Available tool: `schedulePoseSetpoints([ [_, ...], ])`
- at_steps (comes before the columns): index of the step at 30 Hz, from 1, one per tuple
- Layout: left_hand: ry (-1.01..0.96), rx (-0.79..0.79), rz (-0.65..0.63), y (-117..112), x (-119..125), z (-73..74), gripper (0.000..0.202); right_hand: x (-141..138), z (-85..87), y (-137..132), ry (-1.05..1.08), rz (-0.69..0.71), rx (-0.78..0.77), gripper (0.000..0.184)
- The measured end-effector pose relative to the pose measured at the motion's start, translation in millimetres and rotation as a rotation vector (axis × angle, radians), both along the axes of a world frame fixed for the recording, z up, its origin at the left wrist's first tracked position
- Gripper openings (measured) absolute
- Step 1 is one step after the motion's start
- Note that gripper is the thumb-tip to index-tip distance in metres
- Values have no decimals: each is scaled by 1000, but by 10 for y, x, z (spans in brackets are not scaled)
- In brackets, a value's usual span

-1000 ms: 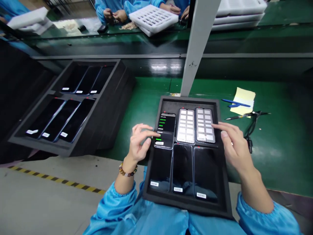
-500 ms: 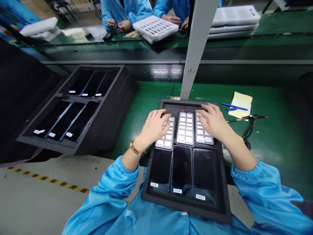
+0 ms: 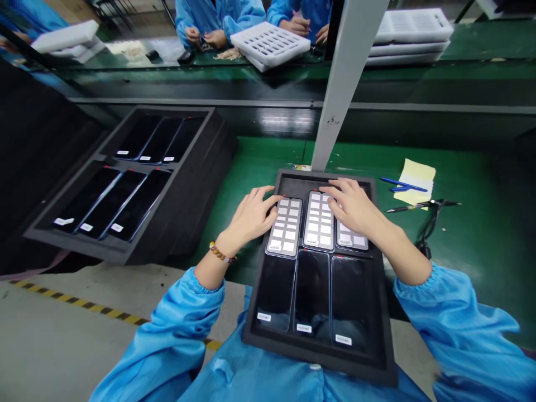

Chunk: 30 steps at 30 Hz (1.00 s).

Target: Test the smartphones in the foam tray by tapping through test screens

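Observation:
A black foam tray [image 3: 320, 365] in front of me holds two rows of smartphones. In the far row, the left phone [image 3: 285, 229], the middle phone [image 3: 319, 223] and the right phone [image 3: 352, 239] show lit screens with a grid of white blocks. The near row's screens are dark, like that of the near middle phone [image 3: 312, 290], with small white labels. My left hand [image 3: 252, 215] is open at the left lit phone's upper left edge, fingers spread. My right hand [image 3: 349, 205] is open over the middle and right lit phones, hiding part of the right one.
A stack of black foam trays [image 3: 184, 184] with dark phones stands at left. Right of my tray lie a yellow notepad [image 3: 412, 176], blue pens [image 3: 404, 184] and a black cable [image 3: 429, 229]. A grey post [image 3: 335, 111] rises behind the tray. Co-workers' hands [image 3: 215, 39] are across the bench.
My right hand has moved left, from the right lit phone towards the middle one. My left hand has shifted left, uncovering more of the left lit phone. The view has shifted slightly.

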<state>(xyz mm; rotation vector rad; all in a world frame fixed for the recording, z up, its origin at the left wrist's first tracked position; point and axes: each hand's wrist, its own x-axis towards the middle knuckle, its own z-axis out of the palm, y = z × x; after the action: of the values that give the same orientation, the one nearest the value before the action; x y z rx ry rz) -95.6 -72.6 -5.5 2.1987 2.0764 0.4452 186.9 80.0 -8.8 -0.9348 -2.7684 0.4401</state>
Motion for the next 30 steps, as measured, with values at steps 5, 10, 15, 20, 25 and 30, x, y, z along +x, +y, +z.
schedulePoseSetpoints([
  [5, 24, -11, -6, 14, -13, -8, 42, -183, 10, -11, -19, 25, 8, 55],
  [10, 33, -26, 5, 9, 2, 19, 44, -327, 13, -11, -23, 44, -10, 56],
  [15, 54, -25, 9, 9, 3, 15, 43, -393, -35, -6, -37, 51, 0, 56],
  [20, 52, -6, -12, 6, -20, 19, 44, -361, -66, -48, -48, 50, 34, 56],
  [25, 44, 10, -24, 11, -56, -8, 45, -337, -62, -161, -68, 26, 58, 57],
  [30, 47, 13, -32, -1, -75, -33, 45, -360, -44, -279, -82, -22, 45, 59],
])
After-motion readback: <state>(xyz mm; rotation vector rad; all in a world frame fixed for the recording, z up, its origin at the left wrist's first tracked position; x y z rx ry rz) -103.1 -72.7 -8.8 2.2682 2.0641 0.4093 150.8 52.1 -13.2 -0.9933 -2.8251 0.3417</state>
